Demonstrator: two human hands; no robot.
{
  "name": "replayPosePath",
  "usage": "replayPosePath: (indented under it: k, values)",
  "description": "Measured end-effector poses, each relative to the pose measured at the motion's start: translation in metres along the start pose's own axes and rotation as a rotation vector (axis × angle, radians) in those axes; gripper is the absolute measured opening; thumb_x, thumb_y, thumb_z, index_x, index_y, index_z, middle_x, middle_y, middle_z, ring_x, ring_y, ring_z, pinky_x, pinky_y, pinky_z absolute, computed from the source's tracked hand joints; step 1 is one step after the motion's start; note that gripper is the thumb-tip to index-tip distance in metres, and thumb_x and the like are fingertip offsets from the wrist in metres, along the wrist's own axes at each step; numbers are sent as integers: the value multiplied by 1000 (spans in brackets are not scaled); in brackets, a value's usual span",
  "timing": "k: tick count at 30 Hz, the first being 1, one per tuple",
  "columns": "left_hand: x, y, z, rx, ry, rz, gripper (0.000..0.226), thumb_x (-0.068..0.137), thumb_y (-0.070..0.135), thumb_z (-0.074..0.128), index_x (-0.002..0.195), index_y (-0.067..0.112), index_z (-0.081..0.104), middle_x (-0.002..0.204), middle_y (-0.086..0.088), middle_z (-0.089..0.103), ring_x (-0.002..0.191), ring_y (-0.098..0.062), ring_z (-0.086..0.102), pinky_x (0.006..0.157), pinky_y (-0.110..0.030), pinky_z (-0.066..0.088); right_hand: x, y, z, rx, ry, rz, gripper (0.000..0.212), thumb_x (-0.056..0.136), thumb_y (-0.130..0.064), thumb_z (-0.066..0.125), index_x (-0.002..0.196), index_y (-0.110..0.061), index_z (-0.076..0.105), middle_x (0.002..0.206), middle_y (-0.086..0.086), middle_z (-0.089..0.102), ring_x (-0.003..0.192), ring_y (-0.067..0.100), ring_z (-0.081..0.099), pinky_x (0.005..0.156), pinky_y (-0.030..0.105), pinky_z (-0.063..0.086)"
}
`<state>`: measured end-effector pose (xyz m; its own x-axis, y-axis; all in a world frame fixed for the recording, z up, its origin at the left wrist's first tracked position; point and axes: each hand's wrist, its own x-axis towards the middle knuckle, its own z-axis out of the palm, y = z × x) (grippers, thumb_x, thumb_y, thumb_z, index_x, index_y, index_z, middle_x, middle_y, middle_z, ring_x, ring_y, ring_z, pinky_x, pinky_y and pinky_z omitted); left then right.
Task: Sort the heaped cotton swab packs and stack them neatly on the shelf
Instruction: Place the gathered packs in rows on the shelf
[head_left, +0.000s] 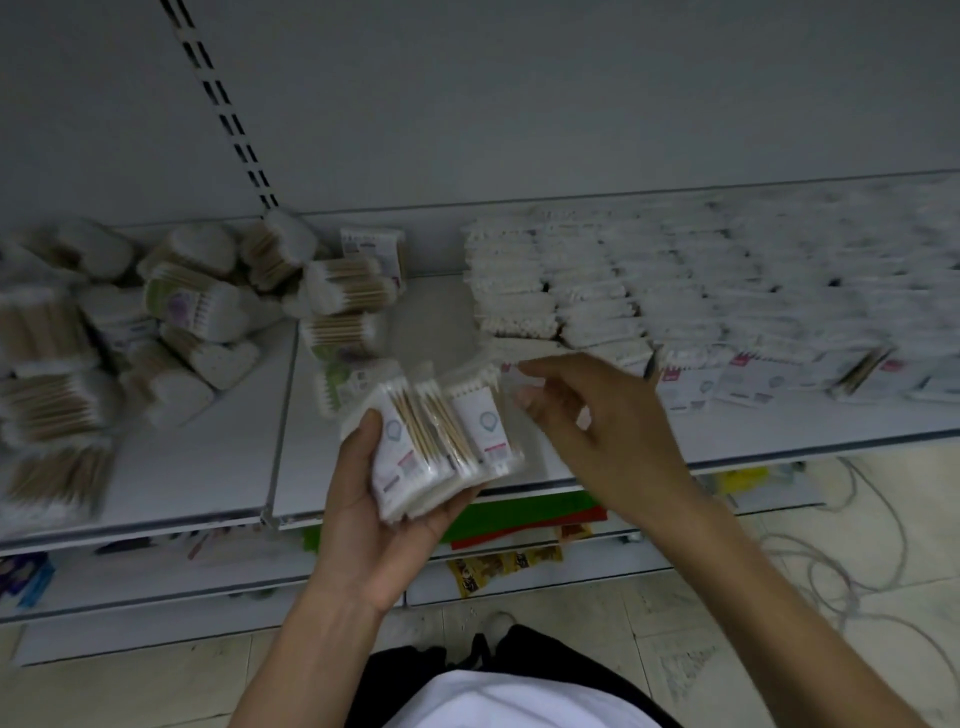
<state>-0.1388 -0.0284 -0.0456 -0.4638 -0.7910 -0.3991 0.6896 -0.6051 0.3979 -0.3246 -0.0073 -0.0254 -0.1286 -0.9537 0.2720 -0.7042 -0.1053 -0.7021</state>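
- Left hand (374, 499) gripped fanned swab packs (441, 436) above the front edge of the shelf (208, 467); the outer ones could slide out and fall.
- Right hand (592, 415) hung open beside them, empty.

Several swab packs (441, 441) in left hand (376, 519) (right hand (597, 415) just beside)

1 white cable (844, 603) lies looped on the tiled floor (156, 691) (right side).
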Motion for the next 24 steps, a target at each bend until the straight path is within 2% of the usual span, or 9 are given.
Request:
replayPosePath:
  k: [2, 5, 9, 13, 15, 17, 19, 22, 24]
  values:
    - [1, -4, 3, 41, 17, -17, 79, 31, 32, 98, 104, 15, 75, 120, -15, 66, 106, -34, 66, 84, -57, 53, -15, 0, 11, 222, -60, 227, 22, 88, -40, 64, 108, -33, 60, 86, -17, 61, 77, -2, 58, 67, 12, 45]
    - [5, -8, 2, 99, 39, -52, 77, 25, 30, 99, 97, 13, 77, 112, -15, 70, 97, -29, 69, 84, -51, 54, -30, 6, 26, 439, -5, 420, 11, 84, -28, 70, 90, -29, 61, 80, -8, 65, 75, 7, 61, 67, 21, 51]
    - [10, -8, -2, 98, 31, -41, 74, 36, 29, 98, 104, 12, 75, 116, -14, 69, 101, -27, 68, 87, -45, 55, -38, 16, 31, 431, 199, 438, 12, 83, -21, 72, 83, -28, 63, 74, -11, 64, 70, 2, 59, 61, 14, 47]
    - [10, -5, -2, 133, 97, 16, 29, 76, 35, 68, 98, 19, 78, 113, -8, 71, 99, -22, 69, 89, -43, 53, -31, 25, 43, 331, 324, 369, 24, 85, -15, 70, 81, -36, 58, 77, -20, 63, 76, -6, 61, 66, 7, 46]
    - [10, -2, -5, 167, 99, 17, 34, 75, 38, 72, 103, 20, 77, 117, -8, 69, 103, -22, 68, 91, -45, 52, -26, 32, 51, 272, 375, 303, 24, 86, -12, 69, 84, -34, 61, 80, -23, 62, 76, -8, 61, 69, 7, 46]
    - [11, 0, -9, 204, 76, 4, 62, 53, 39, 91, 109, 18, 75, 122, -10, 66, 110, -24, 65, 94, -48, 49, -22, 39, 58, 152, 431, 220, 7, 86, -14, 70, 89, -20, 67, 81, -12, 64, 74, -1, 60, 68, 15, 49]
    - [11, 1, -15, 242, 86, 3, 77, 41, 38, 96, 111, 16, 73, 123, -12, 65, 112, -26, 64, 93, -45, 51, -19, 42, 63, 67, 477, 180, 10, 85, -17, 71, 90, -11, 66, 83, -2, 63, 72, 6, 58, 65, 19, 48]
    - [9, -2, -18, 274, 113, 8, 84, 38, 37, 97, 113, 13, 69, 124, -13, 65, 112, -27, 64, 93, -44, 51, -16, 40, 65, 81, 521, 235, 19, 84, -23, 73, 86, -17, 55, 74, -8, 57, 65, 5, 51, 57, 13, 40]
    - [8, -4, -20, 270, 108, 11, 77, 37, 37, 97, 107, 14, 73, 122, -13, 66, 110, -26, 64, 94, -44, 50, -14, 40, 66, 46, 540, 226, 22, 84, -22, 72, 82, -17, 51, 73, -5, 53, 62, 6, 46, 54, 14, 36]
